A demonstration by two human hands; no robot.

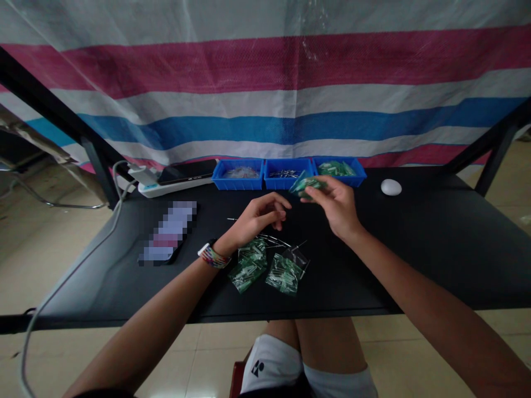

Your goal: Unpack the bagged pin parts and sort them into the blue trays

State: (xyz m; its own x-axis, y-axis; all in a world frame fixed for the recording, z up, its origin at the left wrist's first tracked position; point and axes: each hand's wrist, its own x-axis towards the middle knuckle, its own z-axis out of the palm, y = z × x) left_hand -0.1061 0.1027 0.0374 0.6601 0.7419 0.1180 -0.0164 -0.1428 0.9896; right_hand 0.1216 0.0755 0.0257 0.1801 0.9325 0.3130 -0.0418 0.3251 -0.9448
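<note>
My right hand (335, 203) holds a green plastic packet (307, 185) between thumb and fingers, just in front of the blue bins. My left hand (265, 215) is raised over the black table, fingers loosely curled and apart, holding nothing. Below it lie green packets, one at the left (249, 265) and one at the right (284, 274), with thin metal rods (274, 241) beside them. Three blue bins stand in a row: the left bin (238, 184) has clear packets, the middle bin (289, 183) metal rods, the right bin (350, 181) green packets.
On the black table (423, 249), a white mouse-shaped object (391, 187) sits at the right. A power strip (160, 189) with a dark phone (188, 171) and a blurred-out phone (171, 232) are at the left. A cable (78, 262) crosses the left edge. Striped sheeting hangs behind.
</note>
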